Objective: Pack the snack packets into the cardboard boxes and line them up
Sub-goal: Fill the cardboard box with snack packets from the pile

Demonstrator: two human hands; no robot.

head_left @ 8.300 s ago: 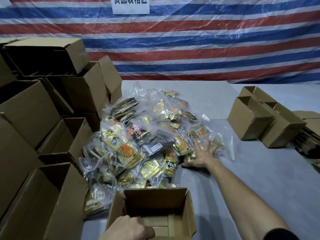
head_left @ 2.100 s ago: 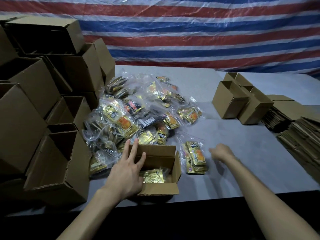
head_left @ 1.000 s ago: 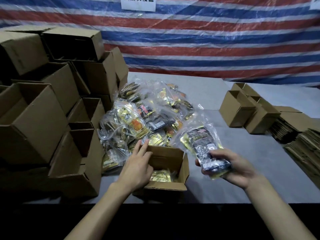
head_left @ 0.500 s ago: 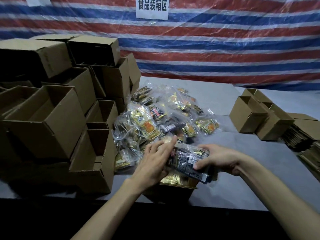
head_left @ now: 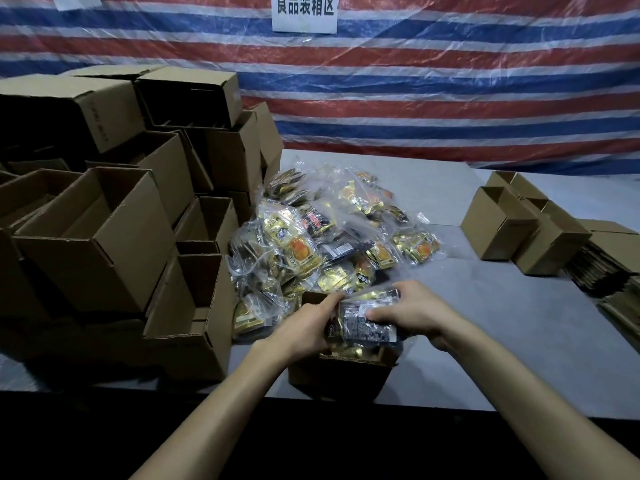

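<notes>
**Hands grip one snack packet over the near box**

The left hand [head_left: 304,323] and the right hand [head_left: 412,313] both clasp the same snack packet [head_left: 363,323], a clear bag with dark wrappers inside. The left hand's fingers curl round its left end, and the right hand's fingers wrap over its right end and top. The packet lies roughly level, right above the mouth of an open cardboard box [head_left: 339,375] that stands at the near edge of the bench [head_left: 485,323]. Gold wrappers [head_left: 346,351] show inside that box, just under the held packet.

Just beyond the box, touching its far side, a loose pile of snack packets [head_left: 329,237] in gold, orange and black spreads across the middle of the bench. To the left stands a tall stack of open boxes [head_left: 93,244], several tipped on their sides with their mouths showing. At the far right a small group of boxes [head_left: 502,230] sits beside a heap of flattened cardboard [head_left: 616,271]. Behind it all hangs a red, white and blue striped tarp [head_left: 415,98] bearing a white sign [head_left: 304,12].
</notes>
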